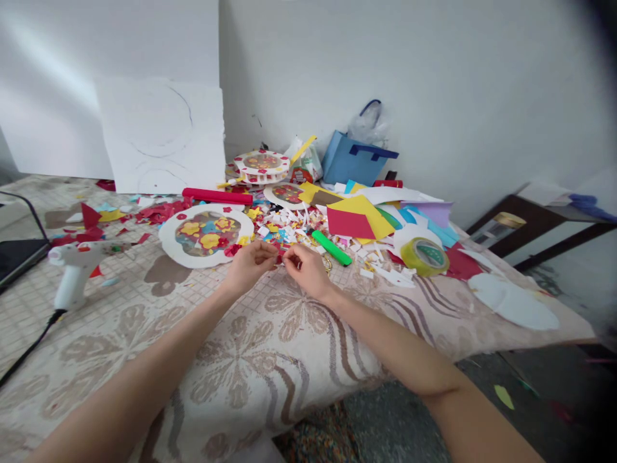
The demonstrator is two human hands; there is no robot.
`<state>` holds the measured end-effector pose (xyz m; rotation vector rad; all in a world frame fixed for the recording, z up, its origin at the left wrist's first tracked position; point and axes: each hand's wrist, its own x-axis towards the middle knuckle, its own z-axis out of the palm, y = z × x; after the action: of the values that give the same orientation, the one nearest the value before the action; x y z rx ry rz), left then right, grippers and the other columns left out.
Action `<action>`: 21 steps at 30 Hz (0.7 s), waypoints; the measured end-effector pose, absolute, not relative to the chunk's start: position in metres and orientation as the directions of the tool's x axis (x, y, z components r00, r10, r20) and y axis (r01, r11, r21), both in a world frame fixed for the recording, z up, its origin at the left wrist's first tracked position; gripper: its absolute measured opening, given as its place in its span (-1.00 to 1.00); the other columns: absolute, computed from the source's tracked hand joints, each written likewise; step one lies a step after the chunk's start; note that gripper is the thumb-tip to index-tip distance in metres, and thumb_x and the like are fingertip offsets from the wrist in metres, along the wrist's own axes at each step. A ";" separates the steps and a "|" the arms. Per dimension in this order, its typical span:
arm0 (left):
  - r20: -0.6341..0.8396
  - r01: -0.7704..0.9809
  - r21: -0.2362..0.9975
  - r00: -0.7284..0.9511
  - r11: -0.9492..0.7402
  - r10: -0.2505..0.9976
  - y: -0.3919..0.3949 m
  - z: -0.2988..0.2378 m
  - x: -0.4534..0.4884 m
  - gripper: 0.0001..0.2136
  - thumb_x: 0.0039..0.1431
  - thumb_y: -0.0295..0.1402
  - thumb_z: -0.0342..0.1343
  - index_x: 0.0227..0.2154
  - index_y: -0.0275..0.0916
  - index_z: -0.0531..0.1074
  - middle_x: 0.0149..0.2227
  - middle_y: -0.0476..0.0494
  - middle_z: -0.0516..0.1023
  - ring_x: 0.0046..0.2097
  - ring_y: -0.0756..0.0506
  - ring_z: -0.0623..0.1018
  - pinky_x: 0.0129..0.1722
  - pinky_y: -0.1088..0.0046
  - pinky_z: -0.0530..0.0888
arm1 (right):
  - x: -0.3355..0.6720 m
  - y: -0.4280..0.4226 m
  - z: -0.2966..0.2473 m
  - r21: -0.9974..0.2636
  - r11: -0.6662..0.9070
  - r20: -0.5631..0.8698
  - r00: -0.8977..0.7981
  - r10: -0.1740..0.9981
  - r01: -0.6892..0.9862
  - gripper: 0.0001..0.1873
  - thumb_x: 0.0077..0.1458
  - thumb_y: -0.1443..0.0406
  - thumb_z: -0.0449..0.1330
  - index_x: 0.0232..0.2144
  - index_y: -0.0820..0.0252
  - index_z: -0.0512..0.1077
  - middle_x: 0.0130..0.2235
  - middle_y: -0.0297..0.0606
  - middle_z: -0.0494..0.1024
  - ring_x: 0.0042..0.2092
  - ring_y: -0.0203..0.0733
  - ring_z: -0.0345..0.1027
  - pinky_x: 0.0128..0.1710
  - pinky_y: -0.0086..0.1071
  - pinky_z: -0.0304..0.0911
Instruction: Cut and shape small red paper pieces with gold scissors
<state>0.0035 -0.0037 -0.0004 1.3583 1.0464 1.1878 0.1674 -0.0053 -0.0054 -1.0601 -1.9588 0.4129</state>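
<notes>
My left hand [250,262] and my right hand [305,269] meet over the patterned cloth, fingertips pinched together on a small red paper piece [280,258] held between them. Just beyond my left hand lies a white paper disc [168,247] decorated with yellow and red flowers. A green marker [331,247] lies just past my right hand among small paper scraps. A little gold ring-shaped item [328,262] sits beside my right hand.
A white glue gun [77,265] with a black cord lies at left. Yellow-green tape roll [425,255], coloured paper sheets [359,218], a red roll [216,195], more decorated discs [263,164], a blue bag [357,161] and a white board [161,135] stand behind. A dark side table [540,225] is at right.
</notes>
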 end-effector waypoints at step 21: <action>-0.058 -0.052 0.996 0.203 0.070 0.977 -0.003 0.013 -0.008 -0.72 -0.17 -0.30 0.32 -0.38 -0.27 0.41 -0.43 -0.07 0.57 -0.35 -0.02 0.56 -0.34 0.47 0.47 | 0.169 0.002 -0.005 -1.000 0.015 0.021 -0.279 0.960 -0.022 -0.78 -0.09 0.17 0.23 -0.49 0.20 0.33 -0.58 -0.46 0.39 -0.61 -0.44 0.19 -0.64 -0.54 0.04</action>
<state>-0.0083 -0.0029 0.0125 1.2090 1.0477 1.0407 0.1687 0.0024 -0.0047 -1.0338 -1.4076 1.4093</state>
